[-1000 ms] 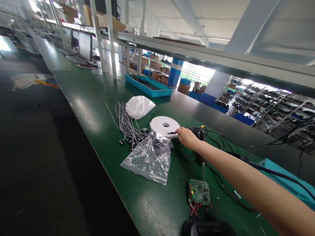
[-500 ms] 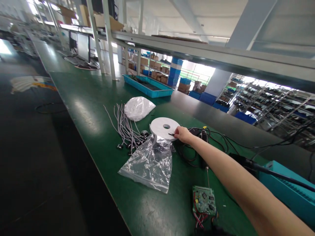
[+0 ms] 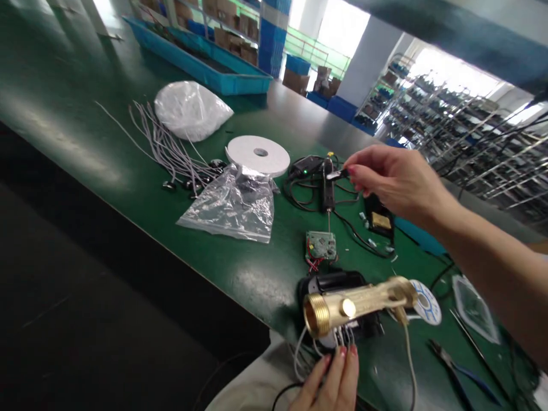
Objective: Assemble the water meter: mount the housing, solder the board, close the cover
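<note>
The green workbench (image 3: 85,114) runs away from the person, with its front edge passing close by the brass pipe fitting (image 3: 357,302), the landmark here. The fitting hangs in the air just above a black cylindrical housing (image 3: 329,285), with short grey wires (image 3: 342,337) dropping from its underside. It should handle as heavy, stiff and smooth, so the solid body is the place to take hold, not the thin, flexible wires. The threaded end could also give a firm hold, but polished brass may slip.

The left hand (image 3: 329,382) is below the fitting, with its fingers (image 3: 342,365) partly curled up among the wires; whether they grip the fitting or only steady it, I cannot tell. The right hand (image 3: 398,177) is up and beyond the fitting, in a narrow pinch on a small black part (image 3: 336,175).

Beyond the fitting lie a circuit board (image 3: 321,245), a soldering iron (image 3: 329,185) and a white foam disc (image 3: 258,153). To its right are a solder reel (image 3: 426,302) and blue-handled pliers (image 3: 454,365). Open bench is tight there, and the drop at the front edge is close.
</note>
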Motion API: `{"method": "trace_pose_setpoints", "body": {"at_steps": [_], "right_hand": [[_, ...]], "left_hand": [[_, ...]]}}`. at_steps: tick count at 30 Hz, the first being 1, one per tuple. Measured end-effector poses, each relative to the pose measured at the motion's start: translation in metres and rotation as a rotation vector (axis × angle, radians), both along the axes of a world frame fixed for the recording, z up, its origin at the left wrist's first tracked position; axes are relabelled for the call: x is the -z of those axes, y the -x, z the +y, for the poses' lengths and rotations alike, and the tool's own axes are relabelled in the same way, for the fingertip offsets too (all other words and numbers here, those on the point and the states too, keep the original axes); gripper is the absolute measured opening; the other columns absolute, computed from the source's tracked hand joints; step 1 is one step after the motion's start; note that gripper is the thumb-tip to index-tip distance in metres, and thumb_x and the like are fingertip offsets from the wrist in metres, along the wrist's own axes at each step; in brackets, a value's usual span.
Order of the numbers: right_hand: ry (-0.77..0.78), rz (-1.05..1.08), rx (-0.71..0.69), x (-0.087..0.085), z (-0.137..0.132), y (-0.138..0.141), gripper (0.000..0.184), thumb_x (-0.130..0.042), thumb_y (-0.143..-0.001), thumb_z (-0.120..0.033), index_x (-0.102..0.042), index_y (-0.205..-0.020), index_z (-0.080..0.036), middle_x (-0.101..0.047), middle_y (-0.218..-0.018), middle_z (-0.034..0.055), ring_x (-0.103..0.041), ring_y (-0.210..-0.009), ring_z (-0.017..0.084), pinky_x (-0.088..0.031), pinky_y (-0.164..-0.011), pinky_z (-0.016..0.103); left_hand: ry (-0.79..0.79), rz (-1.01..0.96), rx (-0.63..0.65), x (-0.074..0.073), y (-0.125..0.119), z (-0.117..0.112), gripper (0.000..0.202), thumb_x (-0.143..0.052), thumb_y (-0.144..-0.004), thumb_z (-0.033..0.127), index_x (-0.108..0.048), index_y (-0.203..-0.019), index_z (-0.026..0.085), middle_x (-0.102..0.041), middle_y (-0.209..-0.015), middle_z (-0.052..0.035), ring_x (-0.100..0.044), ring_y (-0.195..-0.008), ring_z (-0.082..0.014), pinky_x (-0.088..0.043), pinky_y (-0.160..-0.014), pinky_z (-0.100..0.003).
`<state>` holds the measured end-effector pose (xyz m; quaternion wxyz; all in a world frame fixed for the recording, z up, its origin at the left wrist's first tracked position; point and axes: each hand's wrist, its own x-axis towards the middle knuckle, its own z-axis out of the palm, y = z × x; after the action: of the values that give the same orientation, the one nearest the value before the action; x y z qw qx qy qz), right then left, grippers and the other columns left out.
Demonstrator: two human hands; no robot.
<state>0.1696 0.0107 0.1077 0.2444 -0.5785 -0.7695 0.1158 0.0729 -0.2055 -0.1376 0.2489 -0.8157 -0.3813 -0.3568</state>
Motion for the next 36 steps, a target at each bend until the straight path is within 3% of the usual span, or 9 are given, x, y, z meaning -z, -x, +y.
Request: {"method": "trace_pose_setpoints", "body": {"at_steps": [4,7,9,13,16,23,26,30,36], "right_hand": [[-0.024,0.184,0.108,-0.008,-0.116,-0.041,0.019,-0.060,-0.083,-0.036,-0.069,-0.097,-0.027,-0.068,-0.073,0.0017,-0.058,-0.054,0.008,-0.043,-0.044,0.017],[0.104,0.211,0.198,0.014,-0.177,-0.055,0.015,-0.062,-0.080,-0.039,-0.067,-0.089,-0.029,-0.064,-0.059,0.0009,-0.057,-0.045,0.012,-0.043,-0.035,0.019],[0.163,0.206,0.253,0.038,-0.197,-0.057,0.017,-0.059,-0.082,-0.040,-0.065,-0.088,-0.026,-0.063,-0.056,0.0000,-0.055,-0.043,0.013,-0.042,-0.035,0.020],[0.069,-0.039,0.206,0.079,-0.202,-0.053,0.017,-0.053,-0.086,-0.033,-0.065,-0.090,-0.021,-0.065,-0.061,-0.0009,-0.059,-0.050,0.011,-0.047,-0.049,0.021],[-0.004,-0.191,0.121,0.090,-0.196,-0.050,0.021,-0.047,-0.089,-0.029,-0.065,-0.091,-0.019,-0.068,-0.072,0.0017,-0.061,-0.055,0.012,-0.048,-0.055,0.022],[0.000,-0.381,0.025,0.091,-0.190,-0.049,0.022,-0.042,-0.092,-0.023,-0.063,-0.097,-0.018,-0.070,-0.094,0.0068,-0.066,-0.081,0.017,-0.050,-0.068,0.025],[0.040,-0.485,-0.001,0.091,-0.188,-0.048,0.020,-0.042,-0.092,-0.019,-0.062,-0.097,-0.018,-0.068,-0.097,0.0080,-0.065,-0.081,0.018,-0.049,-0.066,0.027],[0.062,-0.668,-0.048,0.085,-0.188,-0.035,0.020,-0.044,-0.087,-0.008,-0.061,-0.093,-0.015,-0.065,-0.085,0.0073,-0.064,-0.072,0.019,-0.049,-0.059,0.028],[-0.141,-0.744,-0.241,0.082,-0.190,-0.013,0.024,-0.044,-0.079,0.002,-0.063,-0.089,-0.009,-0.064,-0.086,0.0120,-0.064,-0.078,0.024,-0.055,-0.064,0.034]], "left_hand": [[0.172,0.060,0.072,-0.015,0.010,-0.005,0.043,-0.040,-0.085,0.024,-0.055,-0.124,0.013,-0.040,-0.144,-0.0067,-0.031,-0.135,-0.0231,-0.015,-0.117,-0.037],[0.253,0.086,0.112,-0.025,0.016,-0.008,0.046,-0.035,-0.086,0.024,-0.050,-0.128,0.012,-0.037,-0.146,-0.0085,-0.030,-0.135,-0.0233,-0.010,-0.117,-0.038],[0.285,0.083,0.114,-0.027,0.016,-0.009,0.048,-0.037,-0.085,0.022,-0.049,-0.129,0.010,-0.035,-0.146,-0.0096,-0.029,-0.136,-0.0238,-0.009,-0.117,-0.038],[0.321,0.053,0.107,-0.025,0.011,-0.011,0.050,-0.037,-0.084,0.019,-0.044,-0.132,0.007,-0.031,-0.148,-0.0101,-0.026,-0.137,-0.0241,-0.008,-0.117,-0.036],[0.309,0.046,0.084,-0.023,0.009,-0.012,0.051,-0.036,-0.083,0.017,-0.044,-0.132,0.006,-0.034,-0.147,-0.0094,-0.027,-0.136,-0.0236,-0.007,-0.117,-0.036],[0.323,0.061,0.065,-0.025,0.008,-0.013,0.049,-0.033,-0.086,0.017,-0.043,-0.133,0.007,-0.034,-0.147,-0.0083,-0.028,-0.136,-0.0225,-0.002,-0.118,-0.036],[0.310,0.045,0.061,-0.025,0.007,-0.012,0.048,-0.032,-0.086,0.016,-0.044,-0.132,0.006,-0.035,-0.146,-0.0089,-0.029,-0.135,-0.0221,-0.001,-0.118,-0.036],[0.316,0.065,0.072,-0.022,0.005,-0.012,0.049,-0.035,-0.085,0.018,-0.043,-0.132,0.006,-0.033,-0.148,-0.0099,-0.027,-0.137,-0.0236,-0.003,-0.118,-0.037],[0.319,0.082,0.085,-0.017,0.007,-0.014,0.052,-0.043,-0.085,0.025,-0.040,-0.134,0.006,-0.028,-0.150,-0.0129,-0.023,-0.138,-0.0257,-0.012,-0.117,-0.036]]}}
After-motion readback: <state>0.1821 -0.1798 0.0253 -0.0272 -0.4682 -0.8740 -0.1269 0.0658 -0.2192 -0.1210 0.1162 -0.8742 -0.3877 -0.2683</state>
